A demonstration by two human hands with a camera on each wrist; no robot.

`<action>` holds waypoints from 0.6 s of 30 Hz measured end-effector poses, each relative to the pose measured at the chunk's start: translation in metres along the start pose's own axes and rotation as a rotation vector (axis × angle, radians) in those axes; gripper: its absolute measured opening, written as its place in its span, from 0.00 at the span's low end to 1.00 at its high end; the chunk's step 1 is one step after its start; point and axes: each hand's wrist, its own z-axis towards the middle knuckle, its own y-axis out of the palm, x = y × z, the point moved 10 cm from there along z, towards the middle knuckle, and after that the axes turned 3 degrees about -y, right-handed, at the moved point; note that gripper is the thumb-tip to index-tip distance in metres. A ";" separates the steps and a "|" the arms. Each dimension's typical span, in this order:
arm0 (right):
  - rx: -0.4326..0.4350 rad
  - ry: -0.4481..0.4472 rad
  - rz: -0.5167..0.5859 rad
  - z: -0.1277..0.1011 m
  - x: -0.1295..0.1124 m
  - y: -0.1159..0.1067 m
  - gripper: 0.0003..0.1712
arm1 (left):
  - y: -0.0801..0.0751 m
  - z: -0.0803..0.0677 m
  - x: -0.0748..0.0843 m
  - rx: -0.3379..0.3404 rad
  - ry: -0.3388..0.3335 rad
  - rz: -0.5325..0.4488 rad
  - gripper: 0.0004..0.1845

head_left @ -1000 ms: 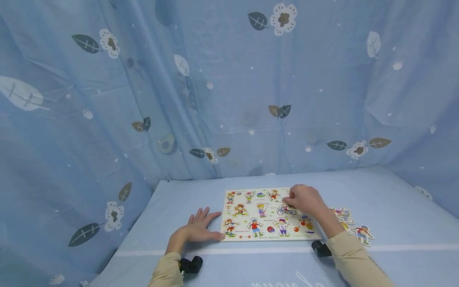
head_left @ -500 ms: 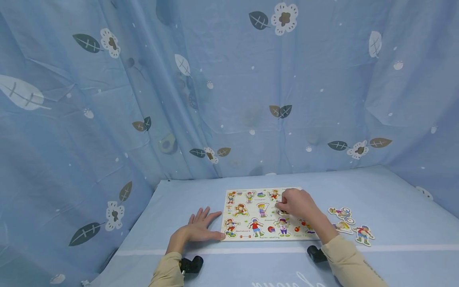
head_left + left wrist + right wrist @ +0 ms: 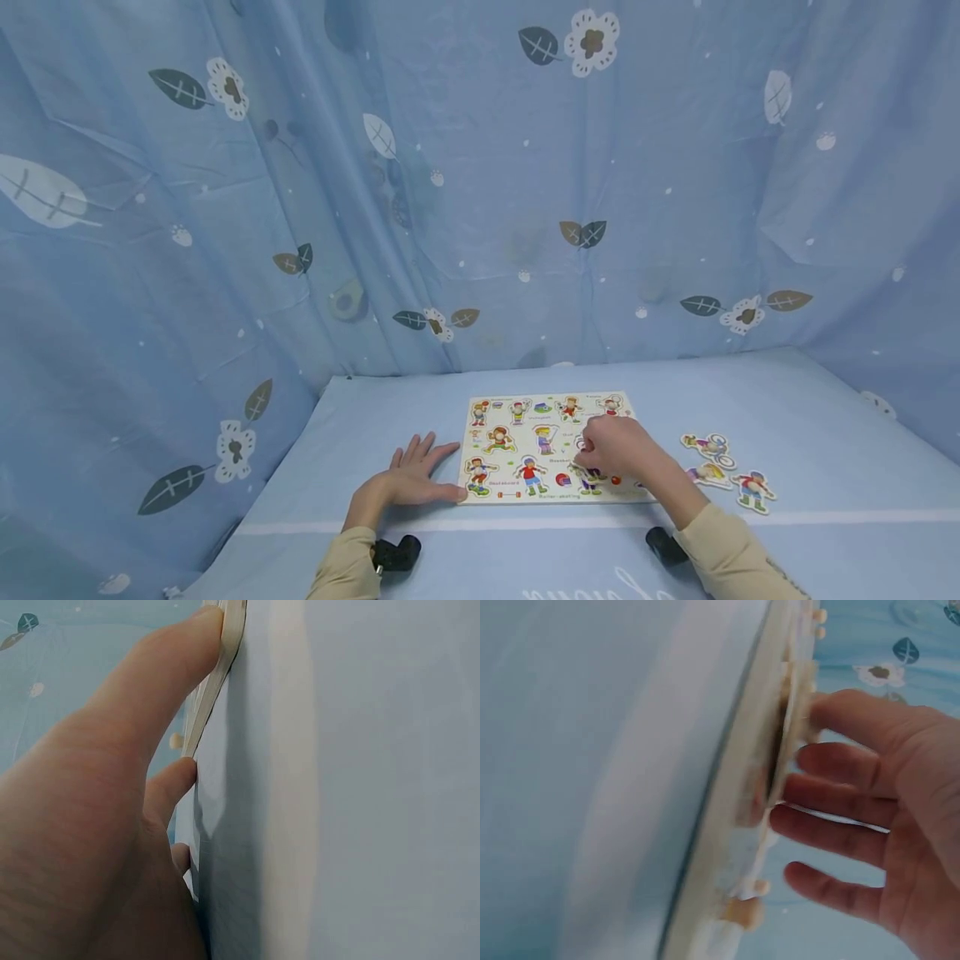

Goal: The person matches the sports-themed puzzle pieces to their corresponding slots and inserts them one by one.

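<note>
A pale wooden puzzle board with cartoon sports figures lies on the blue table. My left hand rests flat on the cloth, fingers straight, with its thumb pressed against the board's left front edge. Over the board's front right part, my right hand pinches a puzzle piece. In the right wrist view that piece is tilted up off the board. The hand hides the piece itself in the head view.
Three loose figure pieces lie on the cloth right of the board. Blue leaf-print curtains close in the table at the back and both sides. Black wrist mounts sit near the front edge.
My right hand has moved from the board's top right corner toward its front middle. The top right figure is uncovered now. The left hand has stayed put.
</note>
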 end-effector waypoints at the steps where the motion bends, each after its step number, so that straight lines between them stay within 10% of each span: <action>1: -0.003 -0.004 -0.005 -0.001 -0.002 0.000 0.22 | 0.000 0.000 0.000 -0.001 -0.001 -0.001 0.51; 18: 0.001 0.000 -0.051 -0.006 -0.016 0.001 0.20 | 0.002 0.002 -0.003 -0.001 -0.003 -0.001 0.51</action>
